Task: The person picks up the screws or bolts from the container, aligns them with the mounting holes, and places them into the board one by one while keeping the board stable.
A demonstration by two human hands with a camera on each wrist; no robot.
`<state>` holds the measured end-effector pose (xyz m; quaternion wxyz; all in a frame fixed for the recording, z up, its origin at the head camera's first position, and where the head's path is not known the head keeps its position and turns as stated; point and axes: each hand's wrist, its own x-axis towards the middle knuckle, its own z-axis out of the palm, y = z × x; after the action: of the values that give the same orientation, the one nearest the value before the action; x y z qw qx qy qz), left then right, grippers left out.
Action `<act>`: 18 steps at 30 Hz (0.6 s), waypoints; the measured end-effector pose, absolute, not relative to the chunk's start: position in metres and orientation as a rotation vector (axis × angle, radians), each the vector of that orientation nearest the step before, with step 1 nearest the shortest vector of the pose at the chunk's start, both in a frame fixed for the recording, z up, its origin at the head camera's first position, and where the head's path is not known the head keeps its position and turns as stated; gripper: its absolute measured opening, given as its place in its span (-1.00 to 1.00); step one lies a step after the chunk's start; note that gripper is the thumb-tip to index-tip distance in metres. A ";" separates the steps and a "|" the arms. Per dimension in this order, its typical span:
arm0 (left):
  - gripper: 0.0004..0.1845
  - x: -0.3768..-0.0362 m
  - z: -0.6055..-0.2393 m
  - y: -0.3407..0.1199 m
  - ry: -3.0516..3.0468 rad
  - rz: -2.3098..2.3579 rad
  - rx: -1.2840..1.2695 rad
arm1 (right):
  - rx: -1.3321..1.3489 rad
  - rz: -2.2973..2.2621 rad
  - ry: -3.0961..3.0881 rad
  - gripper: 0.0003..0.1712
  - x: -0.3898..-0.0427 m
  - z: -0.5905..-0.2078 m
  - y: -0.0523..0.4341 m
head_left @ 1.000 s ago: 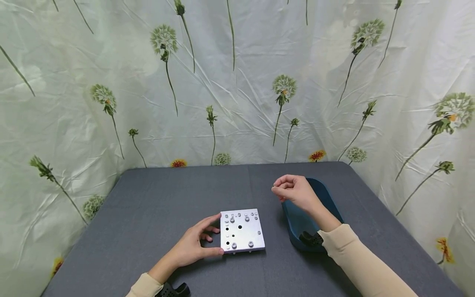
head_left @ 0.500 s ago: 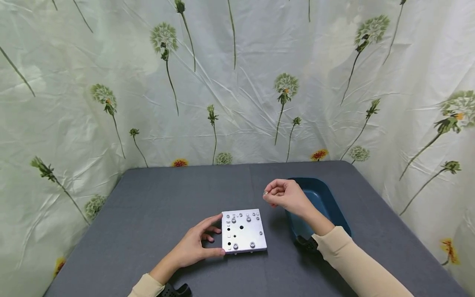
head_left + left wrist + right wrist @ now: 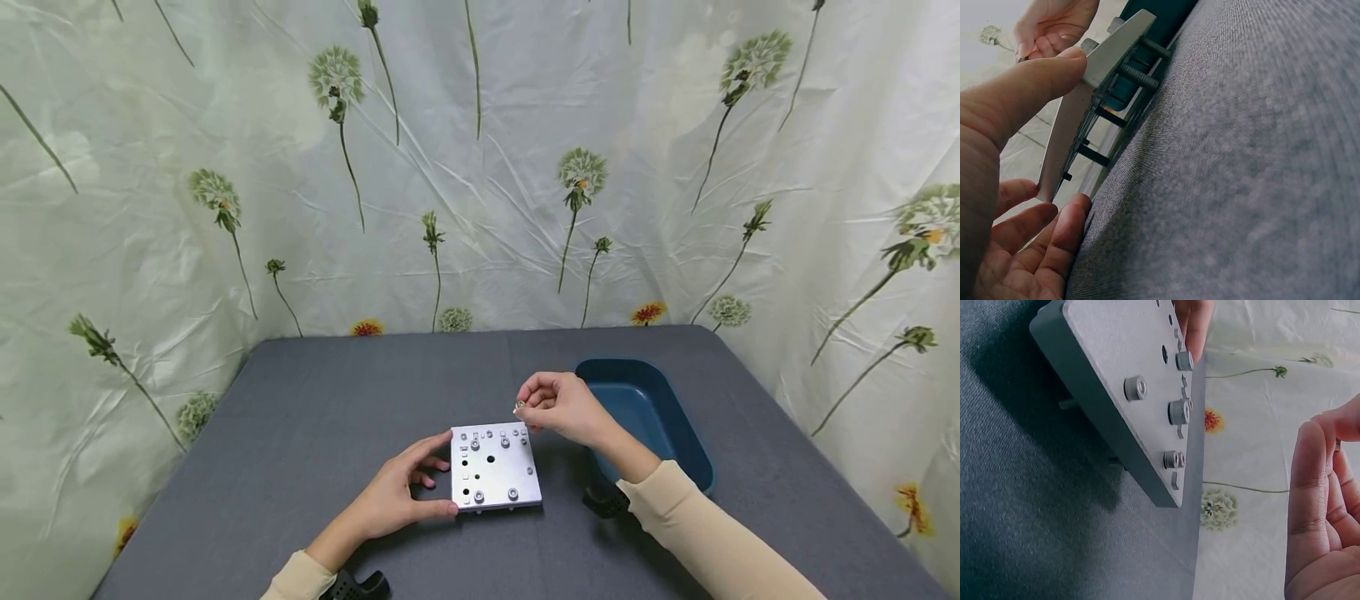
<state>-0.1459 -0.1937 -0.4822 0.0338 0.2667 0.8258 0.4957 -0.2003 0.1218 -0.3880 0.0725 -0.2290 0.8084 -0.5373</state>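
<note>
A square silver metal plate (image 3: 495,477) carries several socket-head screws and has dark open holes. My left hand (image 3: 393,485) grips its left side, the thumb at the near corner and the index finger at the far one. In the left wrist view, threaded screw ends (image 3: 1140,76) stick out beneath the plate. My right hand (image 3: 564,408) is just beyond the plate's far right corner, pinching a small shiny metal piece (image 3: 519,405) between thumb and fingertips. That piece is mostly hidden by the fingers, and its kind is too small to tell. Screw heads (image 3: 1179,412) stand proud of the upper face.
A dark teal plastic tray (image 3: 693,442) stands right of the plate, partly behind my right forearm. Dark grey cloth (image 3: 360,392) covers the table. A pale curtain (image 3: 480,167) printed with dandelions hangs behind its far edge.
My right hand has moved left and slightly down, from over the tray to the plate's far right corner, carrying the small metal piece. My left hand keeps its grip on the plate.
</note>
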 end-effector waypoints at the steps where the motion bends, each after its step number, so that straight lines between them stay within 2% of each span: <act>1: 0.04 -0.146 -0.482 -0.194 2.540 1.523 0.819 | -0.693 -1.613 2.422 -0.81 -0.200 -0.389 0.121; 18: 0.02 -0.147 -0.484 -0.194 2.528 1.553 0.850 | -0.679 -1.389 2.425 -0.88 -0.189 -0.401 0.094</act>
<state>-0.1469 -0.1944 -0.4840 0.0276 0.2754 0.8188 0.5029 -0.1892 0.0943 -0.4013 0.1324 -0.2340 0.8357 -0.4789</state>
